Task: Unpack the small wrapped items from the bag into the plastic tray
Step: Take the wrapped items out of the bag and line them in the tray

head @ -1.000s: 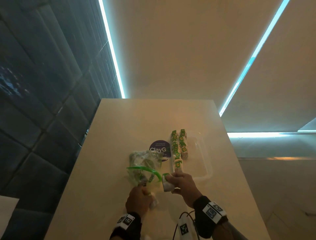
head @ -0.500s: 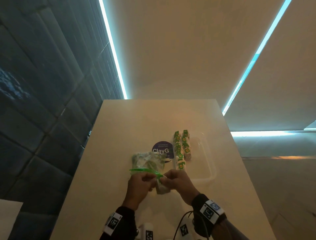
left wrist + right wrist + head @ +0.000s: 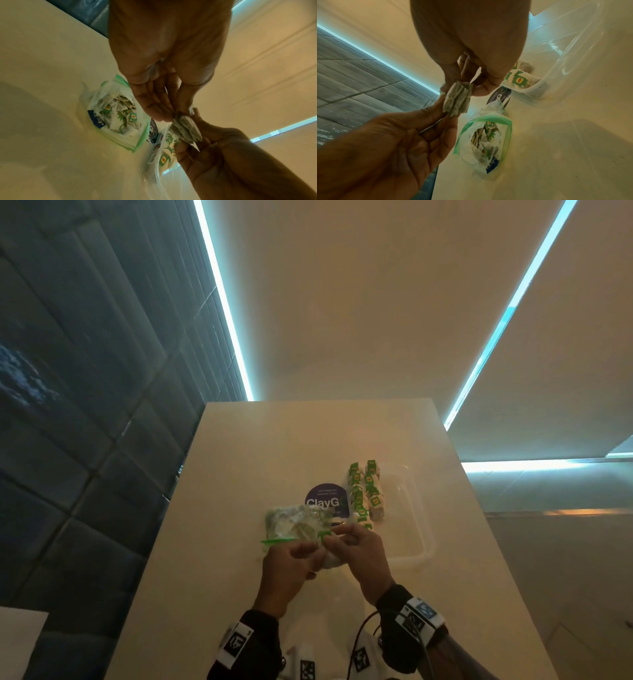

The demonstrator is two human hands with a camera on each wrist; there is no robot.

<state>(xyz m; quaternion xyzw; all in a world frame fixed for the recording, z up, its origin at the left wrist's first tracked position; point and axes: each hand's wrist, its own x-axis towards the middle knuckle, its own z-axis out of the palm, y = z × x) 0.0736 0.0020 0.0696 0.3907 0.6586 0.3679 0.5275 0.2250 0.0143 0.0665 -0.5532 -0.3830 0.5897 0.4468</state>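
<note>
The left hand (image 3: 291, 563) has left the green-zippered clear plastic bag (image 3: 485, 142) lying open on the counter (image 3: 212, 542), and both hands' fingers (image 3: 154, 106) now pinch a small grey paper teabag bundle (image 3: 457, 100) short of the clear plastic tray (image 3: 416, 529), where a loosened pinch could spill it.

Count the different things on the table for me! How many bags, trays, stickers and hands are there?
Bag: 1
Tray: 1
Sticker: 1
Hands: 2, left hand and right hand, both pinching one bunch of tea bags
Total: 5, leaving out the tea bags, too many to count.
</note>
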